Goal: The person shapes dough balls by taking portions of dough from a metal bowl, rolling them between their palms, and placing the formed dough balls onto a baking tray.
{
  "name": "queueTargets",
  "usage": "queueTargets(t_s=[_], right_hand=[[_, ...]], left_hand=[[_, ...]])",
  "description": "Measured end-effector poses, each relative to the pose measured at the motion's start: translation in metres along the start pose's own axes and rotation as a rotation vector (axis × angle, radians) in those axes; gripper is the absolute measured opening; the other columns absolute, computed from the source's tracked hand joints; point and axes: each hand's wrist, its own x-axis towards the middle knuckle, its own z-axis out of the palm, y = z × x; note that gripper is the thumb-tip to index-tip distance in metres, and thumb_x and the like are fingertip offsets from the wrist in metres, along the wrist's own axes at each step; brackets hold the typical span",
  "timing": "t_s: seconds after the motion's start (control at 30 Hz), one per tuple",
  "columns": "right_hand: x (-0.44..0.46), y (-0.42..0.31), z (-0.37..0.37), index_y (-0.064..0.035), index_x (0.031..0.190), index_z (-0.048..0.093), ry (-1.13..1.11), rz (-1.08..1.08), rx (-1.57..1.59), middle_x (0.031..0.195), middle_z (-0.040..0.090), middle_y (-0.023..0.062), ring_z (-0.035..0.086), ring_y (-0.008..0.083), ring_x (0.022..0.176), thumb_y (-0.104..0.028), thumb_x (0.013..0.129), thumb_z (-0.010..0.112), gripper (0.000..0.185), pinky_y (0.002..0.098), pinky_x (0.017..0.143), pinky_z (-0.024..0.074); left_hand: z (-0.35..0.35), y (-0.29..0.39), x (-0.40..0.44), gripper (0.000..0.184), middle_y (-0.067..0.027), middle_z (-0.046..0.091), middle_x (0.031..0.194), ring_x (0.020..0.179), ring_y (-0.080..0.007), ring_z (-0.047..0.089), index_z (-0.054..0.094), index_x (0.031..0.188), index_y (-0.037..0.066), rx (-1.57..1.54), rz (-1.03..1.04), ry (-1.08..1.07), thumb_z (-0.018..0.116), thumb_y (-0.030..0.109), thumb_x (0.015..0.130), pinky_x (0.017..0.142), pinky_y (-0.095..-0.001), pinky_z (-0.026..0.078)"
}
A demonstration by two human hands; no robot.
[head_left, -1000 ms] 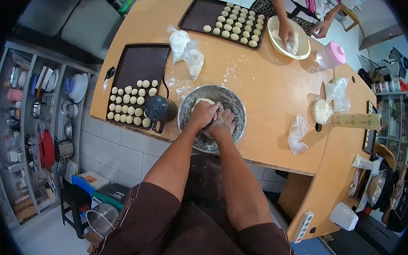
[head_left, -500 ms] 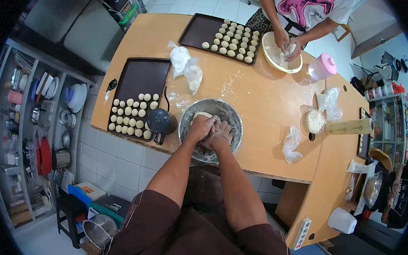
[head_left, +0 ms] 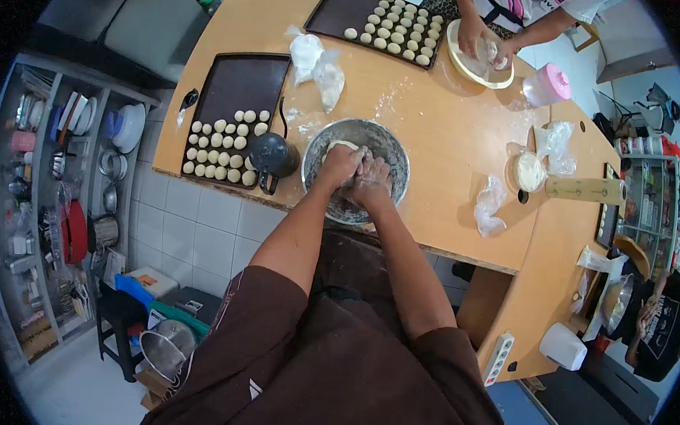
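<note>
Both my hands are down inside a flour-smeared metal bowl (head_left: 399, 147) at the table's front edge. My left hand (head_left: 341, 167) is closed on a lump of pale dough (head_left: 342, 144), which shows only at its upper edge. Right beside it, my right hand (head_left: 371, 182) presses into the dough with its fingers bent against the left one. Flour coats the fingers of both hands, and the rest of the dough is hidden under them. Touching distance to the left of the bowl stands a dark jug-like container (head_left: 272, 155) with a black handle.
A dark tray (head_left: 243, 82) of dough balls lies left, another (head_left: 333, 13) at the back. Flour bags (head_left: 307, 55) sit between. Across the table, a person works in a cream bowl (head_left: 473, 74) near a pink-lidded jar (head_left: 546, 85). A wrap roll (head_left: 583, 189) lies right.
My view has tilted down, so the table sits higher in the picture. My hands stay in the bowl on the dough, with the right hand's fingers drawn in more.
</note>
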Motion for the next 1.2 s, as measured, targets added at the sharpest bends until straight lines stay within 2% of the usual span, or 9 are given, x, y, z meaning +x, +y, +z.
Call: queueTargets(t_s=[0.1,0.13,0.23,0.33,0.43,0.53,0.73,0.93,1.2], right_hand=[[-0.006,0.014,-0.025,-0.0013,0.146,0.034,-0.038,-0.111,0.155,0.144,0.036,0.0262,0.047,0.0386,0.116,-0.036,0.073,0.073,0.089,0.0484,0.097,0.0412],[-0.024,0.016,-0.035,0.0039,0.139,0.041,0.176,-0.214,0.093,0.139,0.040,0.0299,0.052,0.0385,0.106,-0.031,0.073,0.073,0.082,0.0449,0.091,0.0453],[-0.032,0.018,-0.019,0.0103,0.134,0.042,0.267,-0.166,0.129,0.130,0.048,0.0284,0.054,0.0374,0.104,-0.027,0.074,0.072,0.076,0.0454,0.089,0.0464],[-0.037,0.004,-0.031,0.0149,0.130,0.043,0.006,0.102,0.225,0.134,0.047,0.0320,0.053,0.0404,0.110,-0.021,0.077,0.069,0.069,0.0475,0.098,0.0412],[-0.027,0.005,-0.052,0.0148,0.130,0.044,-0.211,-0.079,-0.123,0.123,0.054,0.0310,0.055,0.0387,0.111,-0.017,0.080,0.064,0.062,0.0473,0.093,0.0466],[-0.024,0.025,0.004,0.0095,0.112,0.053,0.102,-0.135,-0.040,0.107,0.056,0.0264,0.059,0.0349,0.091,-0.009,0.078,0.063,0.040,0.0421,0.071,0.0533],[-0.032,0.030,-0.022,0.0023,0.106,0.058,0.093,-0.222,0.250,0.092,0.065,0.0220,0.067,0.0368,0.082,-0.010,0.080,0.060,0.029,0.0445,0.070,0.0540],[-0.025,0.032,-0.022,-0.0014,0.087,0.065,0.025,-0.382,0.062,0.072,0.066,0.0165,0.068,0.0361,0.067,-0.012,0.080,0.060,0.014,0.0470,0.060,0.0537],[-0.055,0.036,-0.066,-0.0038,0.079,0.062,0.074,-0.497,0.151,0.069,0.065,0.0191,0.066,0.0381,0.065,-0.016,0.083,0.059,0.014,0.0484,0.058,0.0518]], left_hand=[[-0.002,0.007,-0.001,0.051,-0.0160,0.063,0.059,0.058,-0.0303,0.063,0.066,0.059,0.003,0.056,-0.049,0.002,0.053,0.039,0.092,0.065,-0.0417,0.048],[-0.003,0.008,0.000,0.051,-0.0157,0.063,0.059,0.059,-0.0302,0.063,0.066,0.058,0.003,0.075,-0.039,-0.001,0.054,0.040,0.092,0.065,-0.0418,0.048],[-0.001,0.008,0.002,0.052,-0.0150,0.064,0.060,0.062,-0.0304,0.064,0.067,0.054,0.006,0.092,-0.102,-0.017,0.056,0.041,0.091,0.069,-0.0419,0.049],[-0.001,0.013,0.001,0.051,-0.0154,0.064,0.060,0.064,-0.0314,0.065,0.067,0.054,0.007,0.064,-0.169,-0.012,0.057,0.041,0.090,0.070,-0.0411,0.050],[0.002,0.010,0.003,0.051,-0.0156,0.065,0.060,0.064,-0.0317,0.065,0.068,0.054,0.006,0.096,-0.176,0.028,0.058,0.041,0.089,0.070,-0.0404,0.050],[0.001,0.016,0.002,0.050,-0.0159,0.065,0.061,0.064,-0.0318,0.065,0.068,0.054,0.006,0.090,-0.223,0.033,0.059,0.042,0.088,0.070,-0.0400,0.051],[-0.002,0.025,0.004,0.046,-0.0151,0.067,0.065,0.070,-0.0307,0.068,0.070,0.056,0.007,0.153,-0.307,-0.006,0.063,0.042,0.085,0.075,-0.0397,0.052],[-0.001,0.031,0.006,0.039,-0.0146,0.072,0.078,0.081,-0.0307,0.069,0.075,0.062,0.010,0.248,-0.378,-0.025,0.066,0.041,0.084,0.078,-0.0389,0.052],[0.000,0.025,0.007,0.040,-0.0171,0.071,0.079,0.081,-0.0334,0.069,0.074,0.062,0.010,0.264,-0.319,-0.070,0.065,0.042,0.084,0.080,-0.0411,0.052]])
